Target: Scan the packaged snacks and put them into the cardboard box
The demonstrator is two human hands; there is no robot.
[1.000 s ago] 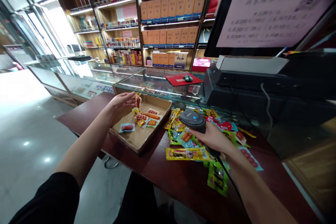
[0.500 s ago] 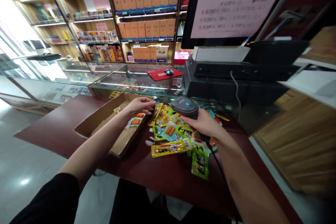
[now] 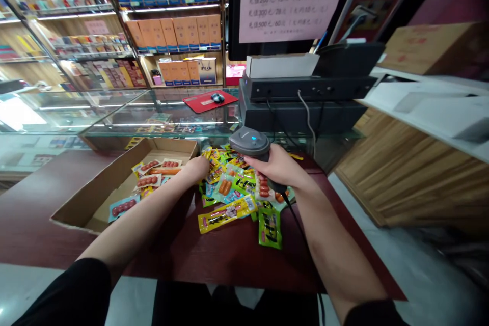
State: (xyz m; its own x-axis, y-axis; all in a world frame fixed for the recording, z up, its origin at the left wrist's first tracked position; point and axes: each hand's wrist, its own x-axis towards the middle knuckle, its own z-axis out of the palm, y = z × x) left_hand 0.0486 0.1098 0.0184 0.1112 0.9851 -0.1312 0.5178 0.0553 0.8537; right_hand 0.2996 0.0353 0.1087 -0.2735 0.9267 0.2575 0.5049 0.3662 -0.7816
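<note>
My right hand [image 3: 280,165] is wrapped round the handle of a dark grey barcode scanner [image 3: 250,142], whose blue light is on. It hangs over a heap of snack packets [image 3: 239,183], yellow, green and clear ones with small sausages inside. My left hand [image 3: 198,168] is at the heap's left edge, against yellow packets [image 3: 208,154]. Its fingers are curled and mostly hidden, so what they grip is not visible. Left of the heap, a shallow cardboard box [image 3: 82,198] holds several sausage packets [image 3: 148,181], partly behind my left forearm.
The dark red table [image 3: 225,260] borders a glass counter [image 3: 160,104] with a red mouse pad [image 3: 198,103] and mouse [image 3: 217,97]. A black cash drawer [image 3: 282,117] stands behind the scanner, below a monitor with a pink notice [image 3: 286,0]. The scanner's cable [image 3: 301,219] runs toward me.
The view has swung right. My left hand has moved onto the left edge of the heap, its fingers curling in. The right hand still holds the scanner over the packets.
</note>
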